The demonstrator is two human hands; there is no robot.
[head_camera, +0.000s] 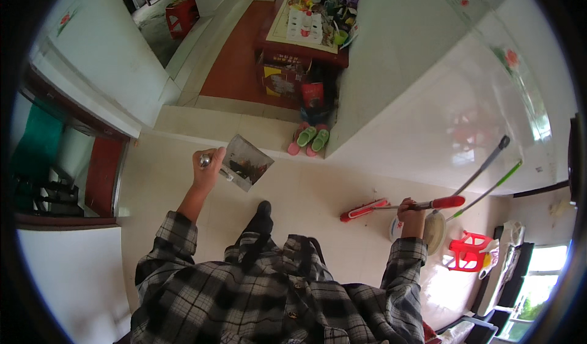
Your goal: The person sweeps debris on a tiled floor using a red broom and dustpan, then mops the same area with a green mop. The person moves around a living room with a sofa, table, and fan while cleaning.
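Observation:
My left hand [207, 169] is closed around the handle of a metal dustpan [238, 153]. Dark debris [250, 169] lies in the pan, gathered toward its lower right part. Out to the right, my right hand [409, 210] grips the shaft of a broom with a red grip end [448, 202]. The broom's red head [363, 209] points left, over or on the pale tiled floor [302, 183]; contact cannot be made out. A few small specks show on the floor around the broom head.
A white bucket [435, 234] stands beyond my right hand, with a green-and-grey mop handle [486, 190] nearby. A red plastic stool [470, 252] is farther right. Green clogs [313, 137] sit at a low step [220, 124], below a cluttered table [279, 27]. A doorway [69, 160] opens at left.

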